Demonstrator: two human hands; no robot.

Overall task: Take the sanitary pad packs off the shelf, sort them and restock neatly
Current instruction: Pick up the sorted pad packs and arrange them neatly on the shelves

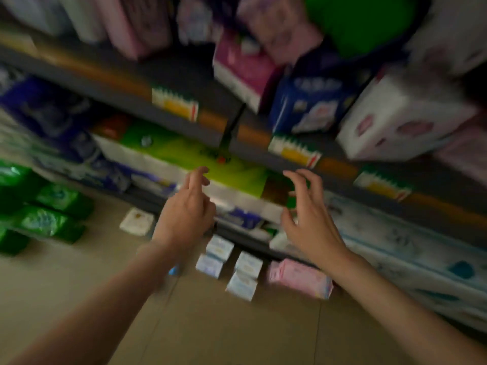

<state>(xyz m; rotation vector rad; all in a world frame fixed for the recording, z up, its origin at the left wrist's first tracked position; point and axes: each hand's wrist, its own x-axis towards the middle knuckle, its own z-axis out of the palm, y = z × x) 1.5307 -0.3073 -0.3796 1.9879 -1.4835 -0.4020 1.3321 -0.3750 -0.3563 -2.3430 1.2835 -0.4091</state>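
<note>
The view is blurred by motion. My left hand [187,209] and my right hand [307,214] are both raised in front of the lower shelf, fingers spread, holding nothing. Between and just beyond them lies a green-and-white pack [189,156] on that shelf. On the floor below sit several small white-and-blue pad packs [245,272], a pink pack [300,278] and a small white pack [137,222]. The upper shelf [168,75] carries a magenta pack [243,67], a blue pack [313,98] and a white pack [405,114].
Green packs [50,219] are stacked on the floor at the left. Blue-and-white packs [52,119] fill the lower shelf's left side, and pale blue-printed packs [408,248] fill its right. Price tags [175,102] hang on the shelf edges. Beige floor tiles [210,325] lie below.
</note>
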